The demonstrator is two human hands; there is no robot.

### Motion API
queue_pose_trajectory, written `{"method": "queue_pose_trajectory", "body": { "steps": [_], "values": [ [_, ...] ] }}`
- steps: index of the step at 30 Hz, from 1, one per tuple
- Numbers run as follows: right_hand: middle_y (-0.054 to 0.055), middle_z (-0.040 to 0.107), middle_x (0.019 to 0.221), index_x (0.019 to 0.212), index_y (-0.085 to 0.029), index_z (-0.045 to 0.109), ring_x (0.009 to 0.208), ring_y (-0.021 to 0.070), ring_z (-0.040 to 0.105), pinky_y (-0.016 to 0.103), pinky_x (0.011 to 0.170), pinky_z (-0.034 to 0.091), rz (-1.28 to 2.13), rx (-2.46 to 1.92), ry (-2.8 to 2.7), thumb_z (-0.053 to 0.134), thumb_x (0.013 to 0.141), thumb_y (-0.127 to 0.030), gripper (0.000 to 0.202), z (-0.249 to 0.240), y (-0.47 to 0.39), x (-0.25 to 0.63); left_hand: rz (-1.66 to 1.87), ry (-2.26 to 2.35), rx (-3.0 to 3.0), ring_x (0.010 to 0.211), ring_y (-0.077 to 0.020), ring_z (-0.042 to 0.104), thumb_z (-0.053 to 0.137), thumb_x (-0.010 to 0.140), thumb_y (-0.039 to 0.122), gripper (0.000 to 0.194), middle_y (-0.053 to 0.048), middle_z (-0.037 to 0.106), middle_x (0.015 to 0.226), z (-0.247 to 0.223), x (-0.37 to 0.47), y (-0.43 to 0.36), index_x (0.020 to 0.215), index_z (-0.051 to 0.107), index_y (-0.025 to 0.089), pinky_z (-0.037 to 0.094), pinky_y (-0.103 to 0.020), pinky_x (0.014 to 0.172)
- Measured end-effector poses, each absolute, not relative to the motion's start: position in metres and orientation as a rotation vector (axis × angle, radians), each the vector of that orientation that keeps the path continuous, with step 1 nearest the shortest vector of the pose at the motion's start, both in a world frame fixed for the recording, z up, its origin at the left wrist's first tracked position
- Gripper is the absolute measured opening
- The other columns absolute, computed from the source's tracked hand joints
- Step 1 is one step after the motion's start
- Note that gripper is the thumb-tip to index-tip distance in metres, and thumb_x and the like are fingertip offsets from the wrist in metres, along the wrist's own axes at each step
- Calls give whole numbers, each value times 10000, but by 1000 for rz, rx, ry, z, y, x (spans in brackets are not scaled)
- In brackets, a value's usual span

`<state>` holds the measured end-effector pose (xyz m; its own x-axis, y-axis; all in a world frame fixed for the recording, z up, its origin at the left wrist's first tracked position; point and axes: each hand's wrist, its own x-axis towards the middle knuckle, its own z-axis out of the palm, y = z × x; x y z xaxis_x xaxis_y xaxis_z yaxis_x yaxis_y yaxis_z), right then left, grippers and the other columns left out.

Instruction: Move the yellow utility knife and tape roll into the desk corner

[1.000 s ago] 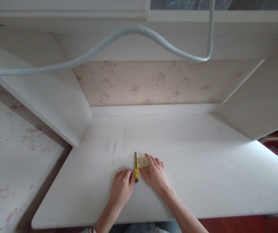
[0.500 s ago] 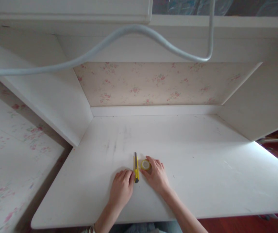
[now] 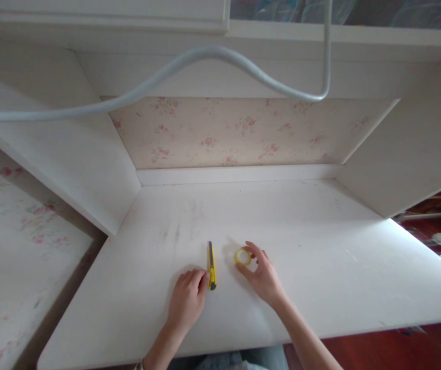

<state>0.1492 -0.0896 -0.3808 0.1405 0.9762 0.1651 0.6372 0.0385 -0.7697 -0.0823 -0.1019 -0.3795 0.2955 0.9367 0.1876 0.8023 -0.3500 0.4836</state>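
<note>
A yellow utility knife (image 3: 212,268) lies on the white desktop, its dark tip pointing toward the back. My left hand (image 3: 189,295) rests just left of it with curled fingers; the thumb side is against or very near the handle. I see nothing held in that hand, though its fingertips are partly hidden. To the right, my right hand (image 3: 263,275) grips a small yellow roll of tape (image 3: 237,261) between thumb and fingers. The roll appears lifted a little, with its open ring facing up and a soft shadow to its left.
A pale cable (image 3: 212,53) curves across the upper view, in front of the cabinet (image 3: 100,15). White side panels (image 3: 401,139) and a floral-papered back wall (image 3: 220,133) enclose the desk (image 3: 128,308). Reddish floor (image 3: 378,354) shows beyond the front edge.
My right hand has moved right with the tape roll, away from the knife, and the roll seems raised. My left hand and the knife keep their places; the view has shifted slightly.
</note>
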Motion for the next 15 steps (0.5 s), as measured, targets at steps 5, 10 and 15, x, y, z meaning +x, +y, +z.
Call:
{"method": "queue_pose_trajectory", "body": {
  "steps": [5,10,15],
  "values": [
    [39,643,1010,1190,-247,475,841,212,548,371,806,416,232,-1894,-1241,623,678,-568,622,-388,-80,236,672,1572,2283,780,-184,600,382,948,300,234,-20,648,813,-379,-82,-101,881,588,211,433,-332,742],
    [56,655,1013,1210,-224,466,827,221,550,400,863,369,10,-2030,-1219,593,665,-628,691,-396,-78,293,683,1576,2314,772,-179,608,381,947,297,241,-28,661,821,-382,-82,-101,895,599,209,433,-326,737],
    [45,657,1053,1216,-253,477,935,258,519,409,826,370,95,-2243,-1253,527,691,-662,668,-403,-83,302,675,1618,2308,778,-180,616,373,945,294,251,-29,670,826,-382,-81,-100,901,605,207,428,-314,723]
  ]
}}
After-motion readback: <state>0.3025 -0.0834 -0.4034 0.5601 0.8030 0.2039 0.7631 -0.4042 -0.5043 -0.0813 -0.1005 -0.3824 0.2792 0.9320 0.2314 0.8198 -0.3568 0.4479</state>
